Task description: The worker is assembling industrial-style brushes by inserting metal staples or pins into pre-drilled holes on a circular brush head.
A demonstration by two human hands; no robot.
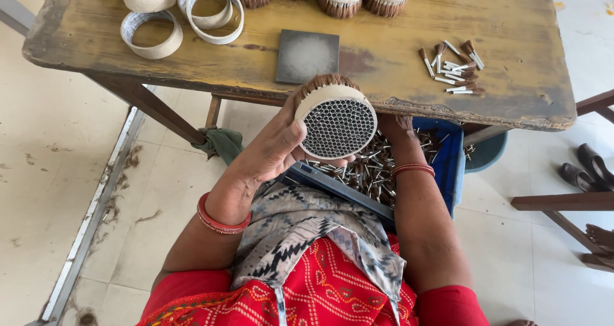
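While the left hand (275,148) grips a round tube bundle (337,126) face-up, the right hand (404,123) is hidden in the blue crate (451,166), grip unclear

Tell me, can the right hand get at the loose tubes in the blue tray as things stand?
Probably yes. The right hand already reaches down into the blue tray among the loose tubes, with nothing over them there. The left hand holds the round bundle up beside it, clear of the tray.

Left hand (272,150) raised, grip curled closed with thumb up; right hand (404,123) reaches down, fingers hidden.
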